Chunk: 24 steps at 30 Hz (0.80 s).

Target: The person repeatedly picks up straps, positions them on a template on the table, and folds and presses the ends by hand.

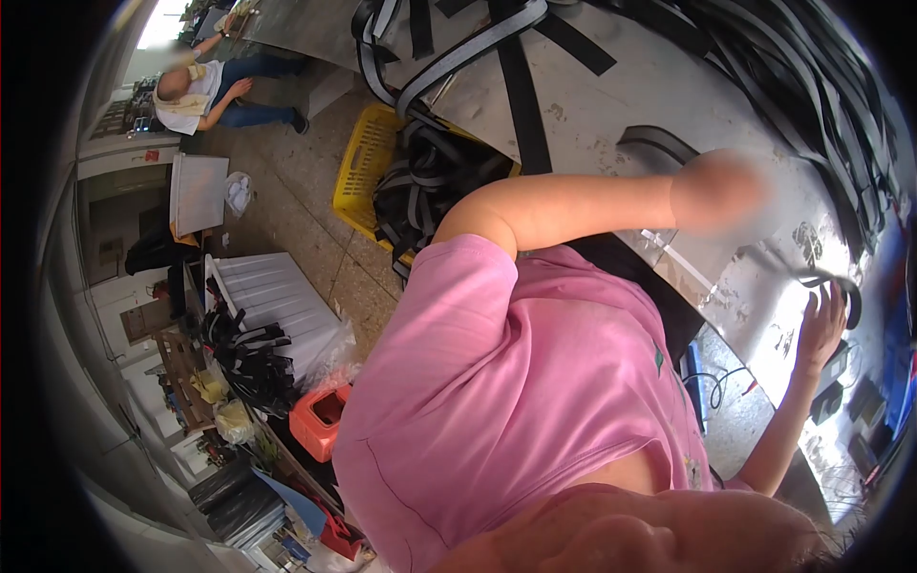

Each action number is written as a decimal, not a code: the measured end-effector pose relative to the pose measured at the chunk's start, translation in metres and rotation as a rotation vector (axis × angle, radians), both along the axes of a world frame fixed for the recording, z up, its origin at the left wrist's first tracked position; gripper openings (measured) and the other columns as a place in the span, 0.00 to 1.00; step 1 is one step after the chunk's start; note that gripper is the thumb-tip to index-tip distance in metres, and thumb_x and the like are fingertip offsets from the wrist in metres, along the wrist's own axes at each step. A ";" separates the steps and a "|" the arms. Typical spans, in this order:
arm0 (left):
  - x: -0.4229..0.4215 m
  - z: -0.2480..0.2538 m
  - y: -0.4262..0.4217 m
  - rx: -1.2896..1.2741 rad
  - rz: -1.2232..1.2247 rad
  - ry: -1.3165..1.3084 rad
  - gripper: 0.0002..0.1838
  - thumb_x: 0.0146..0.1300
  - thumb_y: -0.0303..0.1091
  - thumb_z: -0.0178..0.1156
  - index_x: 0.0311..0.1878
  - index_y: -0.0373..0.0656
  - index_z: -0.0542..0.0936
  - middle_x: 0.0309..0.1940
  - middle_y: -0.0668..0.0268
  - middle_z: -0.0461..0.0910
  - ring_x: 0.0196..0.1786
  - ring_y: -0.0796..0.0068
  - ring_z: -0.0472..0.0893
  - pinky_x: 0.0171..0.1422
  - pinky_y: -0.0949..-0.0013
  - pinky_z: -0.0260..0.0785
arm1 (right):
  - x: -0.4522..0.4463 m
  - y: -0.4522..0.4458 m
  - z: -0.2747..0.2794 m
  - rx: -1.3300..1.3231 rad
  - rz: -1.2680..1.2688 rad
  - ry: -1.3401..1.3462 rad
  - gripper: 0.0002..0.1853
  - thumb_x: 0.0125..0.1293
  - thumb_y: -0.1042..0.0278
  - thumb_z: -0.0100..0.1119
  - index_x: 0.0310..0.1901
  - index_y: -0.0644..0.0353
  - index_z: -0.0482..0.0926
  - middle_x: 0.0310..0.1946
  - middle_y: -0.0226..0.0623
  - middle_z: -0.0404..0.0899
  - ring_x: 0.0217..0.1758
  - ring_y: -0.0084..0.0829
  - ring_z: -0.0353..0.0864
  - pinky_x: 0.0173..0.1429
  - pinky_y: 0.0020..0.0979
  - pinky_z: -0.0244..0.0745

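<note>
My left hand [723, 194] is smeared by blur over the metal worktable, so its fingers do not show. Close to it lies a short curved black strap [659, 138]. Farther right, my right hand [821, 325] rests low over the table with fingers stretched and apart. Right at those fingertips curls a dark strap [853, 304]; whether the fingers touch it I cannot tell. Long black and grey straps [812, 105] run in a thick bundle along the table's far right side. More grey-striped straps [468, 57] loop over the table's upper left edge.
Left of the metal worktable [592, 105], a yellow crate [355, 177] on the floor holds heaped straps. A white ribbed box [272, 301] and an orange container [313, 425] stand further left. Another person [205, 95] stands at the upper left. Blue items [898, 372] line the right edge.
</note>
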<state>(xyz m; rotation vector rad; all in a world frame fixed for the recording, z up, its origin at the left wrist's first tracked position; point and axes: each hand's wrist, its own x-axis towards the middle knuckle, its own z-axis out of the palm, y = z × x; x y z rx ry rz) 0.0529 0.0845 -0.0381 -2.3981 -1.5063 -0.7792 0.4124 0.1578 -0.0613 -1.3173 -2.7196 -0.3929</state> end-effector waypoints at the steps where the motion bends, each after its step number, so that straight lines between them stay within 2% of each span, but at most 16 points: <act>1: 0.009 -0.003 -0.002 0.027 -0.016 -0.007 0.11 0.53 0.33 0.52 0.40 0.42 0.72 0.31 0.62 0.72 0.28 0.68 0.78 0.34 0.66 0.69 | -0.033 -0.009 0.020 0.011 0.047 0.159 0.19 0.60 0.69 0.60 0.53 0.60 0.76 0.57 0.39 0.73 0.61 0.38 0.71 0.65 0.37 0.64; 2: 0.006 -0.002 -0.004 0.029 -0.059 -0.037 0.10 0.53 0.34 0.52 0.39 0.42 0.73 0.31 0.64 0.73 0.29 0.68 0.78 0.34 0.66 0.69 | -0.076 -0.028 0.042 -0.046 0.130 0.380 0.28 0.54 0.73 0.64 0.58 0.59 0.71 0.60 0.40 0.71 0.63 0.41 0.69 0.65 0.36 0.64; 3: 0.008 -0.001 -0.007 0.020 -0.062 -0.046 0.10 0.54 0.34 0.52 0.39 0.42 0.74 0.30 0.64 0.73 0.29 0.68 0.78 0.35 0.66 0.69 | -0.119 -0.045 0.068 -0.222 0.121 0.437 0.38 0.48 0.77 0.68 0.64 0.56 0.65 0.62 0.43 0.67 0.65 0.43 0.66 0.66 0.36 0.62; 4: 0.017 -0.003 -0.008 0.010 -0.064 -0.053 0.10 0.54 0.34 0.52 0.39 0.42 0.74 0.29 0.65 0.74 0.29 0.68 0.78 0.35 0.66 0.69 | -0.141 -0.048 0.074 -0.239 0.185 0.391 0.44 0.44 0.76 0.71 0.66 0.55 0.61 0.64 0.46 0.64 0.67 0.44 0.63 0.67 0.37 0.61; 5: 0.021 -0.004 -0.008 0.009 -0.095 -0.070 0.11 0.54 0.34 0.52 0.39 0.42 0.75 0.29 0.65 0.74 0.29 0.68 0.78 0.35 0.66 0.69 | -0.152 -0.050 0.067 -0.285 0.184 0.377 0.46 0.43 0.75 0.72 0.67 0.55 0.61 0.61 0.48 0.67 0.66 0.46 0.64 0.66 0.39 0.61; 6: 0.022 -0.004 -0.007 0.035 -0.104 -0.077 0.11 0.54 0.34 0.53 0.39 0.43 0.75 0.29 0.65 0.75 0.30 0.68 0.78 0.36 0.66 0.69 | -0.155 -0.048 0.055 -0.469 0.151 0.423 0.45 0.45 0.74 0.72 0.67 0.55 0.60 0.56 0.47 0.71 0.61 0.47 0.69 0.63 0.40 0.65; 7: 0.008 0.001 -0.005 0.061 -0.118 -0.097 0.10 0.53 0.35 0.53 0.39 0.43 0.76 0.29 0.64 0.75 0.30 0.68 0.78 0.36 0.66 0.69 | -0.172 -0.047 0.047 -0.563 0.122 0.491 0.43 0.49 0.72 0.70 0.68 0.54 0.59 0.49 0.46 0.77 0.51 0.44 0.78 0.54 0.38 0.73; 8: -0.017 0.008 0.002 0.081 -0.168 -0.103 0.08 0.52 0.34 0.54 0.35 0.44 0.76 0.29 0.64 0.76 0.31 0.68 0.79 0.36 0.64 0.70 | -0.189 -0.038 0.036 -0.752 0.045 0.524 0.41 0.53 0.71 0.68 0.68 0.53 0.58 0.42 0.44 0.80 0.42 0.38 0.82 0.47 0.34 0.77; 9: -0.055 0.005 0.016 0.052 -0.240 -0.199 0.05 0.51 0.33 0.55 0.30 0.44 0.76 0.31 0.64 0.77 0.35 0.67 0.79 0.39 0.62 0.71 | -0.226 -0.031 0.041 -0.802 0.065 0.573 0.38 0.55 0.70 0.66 0.67 0.53 0.60 0.37 0.42 0.80 0.37 0.34 0.82 0.43 0.33 0.77; 10: -0.111 0.008 0.026 -0.003 -0.240 -0.191 0.06 0.49 0.33 0.55 0.31 0.43 0.77 0.34 0.63 0.79 0.40 0.65 0.80 0.44 0.62 0.71 | -0.272 -0.016 0.046 -0.911 -0.067 0.501 0.34 0.56 0.68 0.64 0.65 0.55 0.63 0.35 0.41 0.80 0.35 0.36 0.81 0.42 0.34 0.77; 12: -0.236 0.010 0.036 -0.055 -0.176 -0.089 0.13 0.51 0.31 0.55 0.40 0.39 0.79 0.40 0.58 0.79 0.47 0.61 0.79 0.52 0.61 0.71 | -0.383 0.000 0.059 -0.816 0.053 0.530 0.21 0.58 0.66 0.62 0.54 0.58 0.72 0.40 0.45 0.78 0.39 0.41 0.80 0.44 0.37 0.75; 13: -0.172 0.034 -0.029 -0.059 -0.162 0.019 0.14 0.52 0.30 0.55 0.42 0.38 0.78 0.42 0.56 0.79 0.50 0.60 0.78 0.55 0.61 0.69 | -0.305 -0.065 0.077 -0.808 0.070 0.531 0.17 0.58 0.66 0.61 0.49 0.60 0.74 0.41 0.47 0.77 0.40 0.43 0.79 0.46 0.37 0.74; 15: -0.071 -0.028 -0.024 -0.037 -0.190 0.036 0.16 0.53 0.29 0.54 0.46 0.38 0.79 0.45 0.56 0.78 0.52 0.59 0.77 0.58 0.60 0.68 | -0.192 -0.053 0.025 -0.780 0.063 0.448 0.14 0.60 0.65 0.58 0.46 0.61 0.75 0.40 0.46 0.76 0.42 0.47 0.78 0.48 0.39 0.73; 19: -0.065 -0.049 -0.032 -0.074 -0.162 0.026 0.16 0.54 0.27 0.53 0.47 0.39 0.79 0.48 0.57 0.77 0.54 0.59 0.75 0.60 0.60 0.66 | -0.160 -0.047 0.020 -0.780 -0.019 0.354 0.12 0.61 0.65 0.57 0.45 0.59 0.75 0.39 0.44 0.75 0.44 0.48 0.77 0.49 0.40 0.72; 22: -0.073 -0.050 -0.042 -0.110 -0.108 0.035 0.15 0.55 0.28 0.58 0.48 0.40 0.79 0.49 0.57 0.77 0.55 0.60 0.74 0.61 0.59 0.65 | -0.139 -0.040 0.015 -0.752 -0.008 0.308 0.11 0.60 0.72 0.55 0.45 0.62 0.74 0.39 0.46 0.75 0.44 0.48 0.77 0.47 0.39 0.72; 24: -0.074 -0.051 -0.047 -0.150 -0.088 0.037 0.18 0.56 0.34 0.59 0.50 0.40 0.76 0.51 0.57 0.75 0.57 0.58 0.72 0.64 0.55 0.62 | -0.130 -0.041 0.019 -0.764 -0.071 0.275 0.11 0.60 0.71 0.54 0.45 0.62 0.74 0.39 0.46 0.75 0.44 0.48 0.77 0.47 0.39 0.72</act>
